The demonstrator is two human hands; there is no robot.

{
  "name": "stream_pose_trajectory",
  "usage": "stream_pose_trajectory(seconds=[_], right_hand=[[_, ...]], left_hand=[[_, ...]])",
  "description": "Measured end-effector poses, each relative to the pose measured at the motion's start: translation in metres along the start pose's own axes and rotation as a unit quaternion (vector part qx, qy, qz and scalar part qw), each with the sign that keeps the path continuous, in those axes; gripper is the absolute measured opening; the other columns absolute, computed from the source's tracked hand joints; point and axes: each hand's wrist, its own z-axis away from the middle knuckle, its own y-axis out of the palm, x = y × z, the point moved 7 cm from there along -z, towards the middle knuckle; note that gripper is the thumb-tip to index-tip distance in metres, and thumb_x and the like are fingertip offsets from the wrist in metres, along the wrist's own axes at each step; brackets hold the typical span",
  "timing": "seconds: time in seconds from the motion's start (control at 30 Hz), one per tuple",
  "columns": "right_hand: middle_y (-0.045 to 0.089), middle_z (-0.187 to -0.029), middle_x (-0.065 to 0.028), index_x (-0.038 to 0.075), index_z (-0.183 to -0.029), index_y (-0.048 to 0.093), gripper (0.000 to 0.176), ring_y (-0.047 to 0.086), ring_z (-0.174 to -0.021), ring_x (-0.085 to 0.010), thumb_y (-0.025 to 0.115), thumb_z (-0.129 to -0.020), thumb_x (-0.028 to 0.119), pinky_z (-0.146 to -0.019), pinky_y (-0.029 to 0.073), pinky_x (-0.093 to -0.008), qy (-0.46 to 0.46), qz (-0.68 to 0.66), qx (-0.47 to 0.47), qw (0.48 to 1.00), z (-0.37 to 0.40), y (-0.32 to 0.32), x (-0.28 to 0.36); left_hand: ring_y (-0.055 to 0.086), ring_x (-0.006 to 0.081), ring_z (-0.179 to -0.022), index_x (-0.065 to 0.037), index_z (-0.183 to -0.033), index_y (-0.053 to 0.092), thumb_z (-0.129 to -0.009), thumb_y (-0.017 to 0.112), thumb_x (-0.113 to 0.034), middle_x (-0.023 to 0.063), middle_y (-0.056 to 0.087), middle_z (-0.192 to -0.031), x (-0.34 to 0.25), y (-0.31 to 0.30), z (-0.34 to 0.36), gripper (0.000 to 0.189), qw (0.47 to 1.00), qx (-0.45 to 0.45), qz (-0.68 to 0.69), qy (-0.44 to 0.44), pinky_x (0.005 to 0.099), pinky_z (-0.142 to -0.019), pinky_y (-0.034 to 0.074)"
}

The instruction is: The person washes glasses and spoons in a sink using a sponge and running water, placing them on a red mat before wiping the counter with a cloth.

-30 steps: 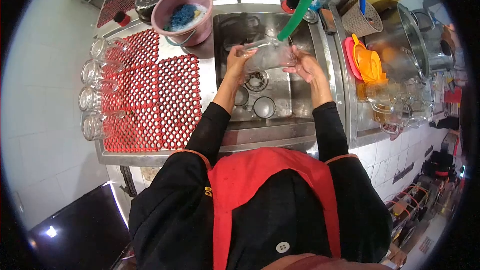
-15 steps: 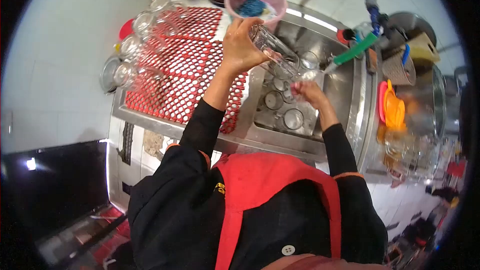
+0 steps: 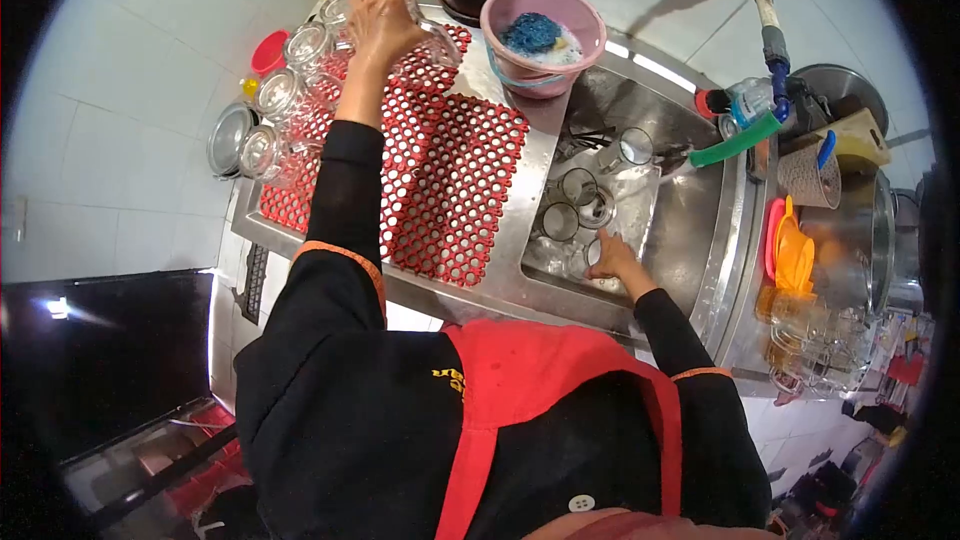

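Note:
My left hand is over the far part of the red perforated mat, with its fingers wrapped around a clear drinking glass that is tilted on its side. Down in the steel sink, my right hand grips another clear glass near the front wall. Close by it several glasses stand together on the sink floor. A taller glass leans farther back, below the green hose.
Along the mat's left edge several clear glasses are lined up. A pink basin with a blue scrubber and suds stands behind the sink. Orange strainers and more glassware occupy the right counter.
My left hand has carried its glass from above the sink leftward over the mat. My right hand has lowered from the water stream onto a glass in the sink. Water no longer visibly streams.

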Motion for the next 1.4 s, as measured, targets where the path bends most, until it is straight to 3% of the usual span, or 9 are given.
stream_pose_trajectory(seconds=[0.47,0.53,0.73,0.87,1.0,1.1,1.2,1.33,1.4], right_hand=[[0.053,-0.099,-0.0173,0.001,-0.107,0.040,0.076,0.052,-0.093,-0.0295,0.073,-0.046,0.033,-0.077,0.043,-0.0371,-0.007,-0.140,-0.308,0.941,0.074,-0.175,-0.056],[0.053,-0.094,-0.0152,0.003,-0.108,0.040,0.074,0.054,-0.089,-0.0275,0.073,-0.047,0.032,-0.074,0.043,-0.0363,-0.038,-0.204,-0.352,0.913,0.077,-0.186,-0.066],[0.048,-0.074,-0.0019,0.010,-0.109,0.043,0.053,0.048,-0.056,-0.0101,0.064,-0.060,0.018,-0.047,0.044,-0.0242,-0.205,-0.714,-0.176,0.646,0.065,-0.163,-0.076],[0.056,-0.099,-0.0098,0.002,-0.116,0.042,0.059,0.059,-0.078,-0.0233,0.054,-0.066,0.030,-0.049,0.048,-0.0372,-0.272,-0.815,-0.060,0.508,0.038,-0.124,-0.063],[0.056,-0.104,-0.0088,0.003,-0.114,0.046,0.057,0.056,-0.087,-0.0251,0.051,-0.069,0.037,-0.064,0.047,-0.0448,-0.214,-0.844,-0.029,0.491,0.038,-0.103,-0.049],[0.057,-0.105,-0.0083,0.003,-0.109,0.050,0.053,0.051,-0.097,-0.0232,0.051,-0.075,0.044,-0.090,0.025,-0.0525,-0.051,-0.745,-0.051,0.664,0.028,-0.087,-0.059],[0.059,-0.094,-0.0090,0.004,-0.102,0.052,0.038,0.056,-0.083,-0.0231,0.053,-0.079,0.035,-0.075,0.039,-0.0396,-0.093,-0.715,-0.079,0.689,0.038,-0.104,-0.059],[0.061,-0.086,-0.0102,0.000,-0.093,0.053,0.027,0.059,-0.074,-0.0179,0.055,-0.081,0.024,-0.070,0.043,-0.0336,-0.174,-0.753,-0.135,0.620,0.056,-0.134,-0.057],[0.060,-0.076,-0.0096,0.003,-0.084,0.055,0.019,0.058,-0.066,-0.0178,0.054,-0.082,0.021,-0.063,0.043,-0.0270,-0.169,-0.634,-0.244,0.714,0.067,-0.153,-0.054]], left_hand=[[0.047,0.0301,-0.099,-0.023,-0.112,0.048,-0.056,0.071,-0.020,0.0108,0.050,-0.103,-0.035,-0.008,-0.001,0.060,0.982,-0.099,-0.157,0.033,0.0440,-0.087,0.037],[0.054,0.0217,-0.090,-0.017,-0.109,0.052,-0.059,0.068,-0.013,0.0089,0.056,-0.095,-0.069,-0.034,0.016,0.052,0.962,-0.088,0.232,0.117,0.0355,-0.080,0.043],[0.048,0.0294,-0.091,-0.007,-0.121,0.039,-0.054,0.077,-0.033,0.0177,0.047,-0.102,-0.204,0.013,0.128,0.081,0.868,0.170,0.419,0.204,0.0374,-0.080,0.039],[0.049,0.0327,-0.092,-0.006,-0.122,0.037,-0.050,0.079,-0.029,0.0187,0.050,-0.096,-0.225,0.074,0.176,0.086,0.702,0.312,0.639,-0.018,0.0361,-0.084,0.038],[0.052,0.0287,-0.090,-0.005,-0.111,0.042,-0.051,0.078,-0.024,0.0163,0.054,-0.090,-0.231,0.069,0.184,0.073,0.744,0.298,0.596,-0.051,0.0349,-0.081,0.039],[0.052,0.0236,-0.087,-0.004,-0.101,0.045,-0.052,0.077,-0.022,0.0141,0.054,-0.088,-0.229,0.061,0.185,0.061,0.847,0.216,0.485,-0.022,0.0324,-0.076,0.041],[0.052,0.0234,-0.086,-0.007,-0.105,0.042,-0.055,0.075,-0.019,0.0120,0.053,-0.091,-0.228,0.064,0.194,0.061,0.858,0.211,0.468,-0.035,0.0325,-0.066,0.044],[0.051,0.0305,-0.088,-0.014,-0.115,0.033,-0.064,0.068,-0.016,0.0103,0.048,-0.102,-0.229,0.106,0.233,0.062,0.553,0.348,0.683,-0.327,0.0393,-0.057,0.047],[0.050,0.0319,-0.087,-0.013,-0.117,0.033,-0.070,0.063,-0.030,0.0129,0.046,-0.105,-0.243,0.133,0.260,0.057,0.366,0.394,0.726,-0.429,0.0439,-0.061,0.048]])
